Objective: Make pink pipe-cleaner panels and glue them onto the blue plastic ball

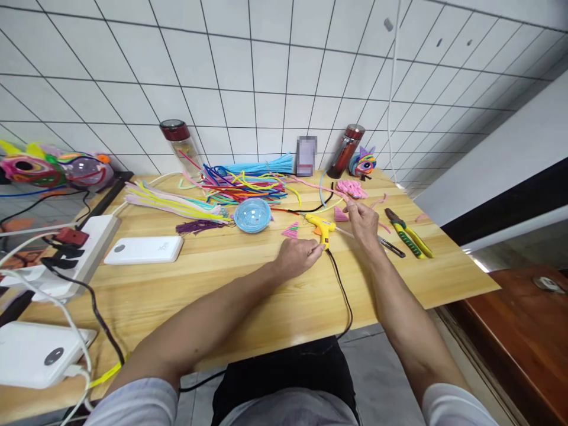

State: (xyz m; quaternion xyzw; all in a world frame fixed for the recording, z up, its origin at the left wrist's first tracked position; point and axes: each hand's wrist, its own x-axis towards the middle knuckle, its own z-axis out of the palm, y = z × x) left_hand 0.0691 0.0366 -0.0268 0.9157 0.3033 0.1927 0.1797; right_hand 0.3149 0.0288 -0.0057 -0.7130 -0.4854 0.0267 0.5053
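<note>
My left hand (298, 258) is closed, with its fingertips at the handle of a yellow hot glue gun (325, 227) that lies on the table, cord trailing toward me. A glue stick pokes out of the gun's back. My right hand (362, 222) is closed, fingers pinched at the end of a long pink pipe cleaner (320, 183); the exact grip is partly hidden. Just beyond it lies a pink braided piece (352, 189). Small striped pink triangles lie close by, one (291, 230) beside my left hand and another (341, 214) beside my right.
A blue bowl (252, 215) stands left of the glue gun, before heaps of coloured pipe cleaners (248, 184). Pliers (408, 234) and a cutter knife (391, 245) lie at right. Two bottles, a phone (306, 157), a power bank (144, 249) and a power strip (82, 254) stand around.
</note>
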